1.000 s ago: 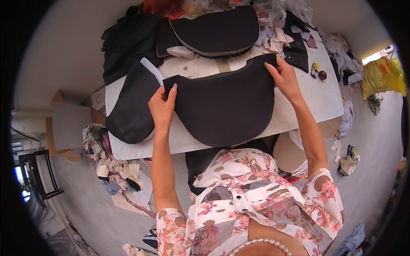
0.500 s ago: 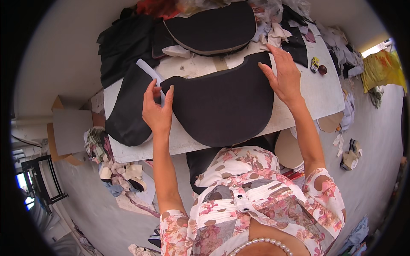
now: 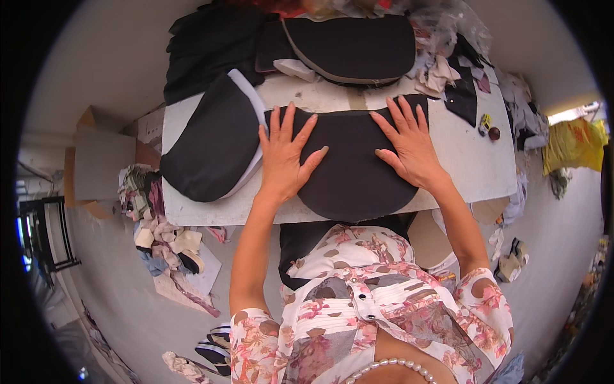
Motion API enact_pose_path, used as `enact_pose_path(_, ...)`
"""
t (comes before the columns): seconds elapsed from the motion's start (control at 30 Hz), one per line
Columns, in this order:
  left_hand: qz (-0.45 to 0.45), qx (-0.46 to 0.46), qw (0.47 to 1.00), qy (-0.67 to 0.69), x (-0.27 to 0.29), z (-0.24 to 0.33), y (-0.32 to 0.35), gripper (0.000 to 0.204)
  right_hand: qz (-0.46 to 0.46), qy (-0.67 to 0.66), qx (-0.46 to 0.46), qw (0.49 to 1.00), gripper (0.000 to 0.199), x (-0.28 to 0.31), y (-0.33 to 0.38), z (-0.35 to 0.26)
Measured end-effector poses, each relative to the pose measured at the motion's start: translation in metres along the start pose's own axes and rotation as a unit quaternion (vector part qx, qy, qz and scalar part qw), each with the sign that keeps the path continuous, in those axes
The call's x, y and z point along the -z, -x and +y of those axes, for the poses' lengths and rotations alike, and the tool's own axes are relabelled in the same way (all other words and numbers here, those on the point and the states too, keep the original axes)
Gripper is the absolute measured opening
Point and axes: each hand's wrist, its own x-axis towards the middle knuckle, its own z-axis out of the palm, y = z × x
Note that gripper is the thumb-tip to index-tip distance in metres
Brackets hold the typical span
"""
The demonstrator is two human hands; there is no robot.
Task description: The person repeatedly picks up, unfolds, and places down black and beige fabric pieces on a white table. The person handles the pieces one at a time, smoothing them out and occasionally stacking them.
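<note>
Left hand (image 3: 281,160), right hand (image 3: 414,148): two, flat on one black panel (image 3: 353,176)

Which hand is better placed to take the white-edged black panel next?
Left, probably: the left hand lies close beside the white-edged panel; the right hand is farther off, on the middle panel's right part. Both hands are spread open and flat.

Black panel (image 3: 355,173); white blouse (image 3: 329,297) (pink-flowered).

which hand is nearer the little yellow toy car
Right. The right hand, spread on the black panel, is left of the toy car; the left hand is farther left, on the panel's other side.
</note>
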Motion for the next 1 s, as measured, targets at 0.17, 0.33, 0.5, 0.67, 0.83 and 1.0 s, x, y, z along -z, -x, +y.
enact_pose_path(0.17,0.163,0.006,0.978,0.131,0.006,0.001,0.022,0.055,0.203,-0.142,0.035,0.968,0.033,0.040,-0.048,-0.054)
enact_pose_path(0.33,0.385,0.085,0.909,0.137,0.041,-0.022,0.077,0.024,0.059,-0.381,0.146,0.911,0.010,0.009,-0.131,-0.169)
enact_pose_path(0.5,0.540,0.265,0.764,0.235,0.074,-0.062,0.120,0.026,0.056,-0.281,0.223,0.932,0.028,-0.060,-0.176,-0.256)
enact_pose_path(0.67,0.538,0.318,0.747,0.226,0.072,-0.108,0.144,0.027,0.027,-0.228,0.240,0.943,0.015,-0.091,-0.188,-0.265)
enact_pose_path(0.83,0.472,0.326,0.815,0.085,0.063,-0.129,0.131,0.030,0.016,-0.245,0.242,0.939,0.010,-0.087,-0.187,-0.262)
enact_pose_path(1.0,0.361,0.335,0.870,-0.024,0.047,-0.149,0.127,0.048,0.022,-0.269,0.222,0.937,0.008,-0.090,-0.190,-0.258)
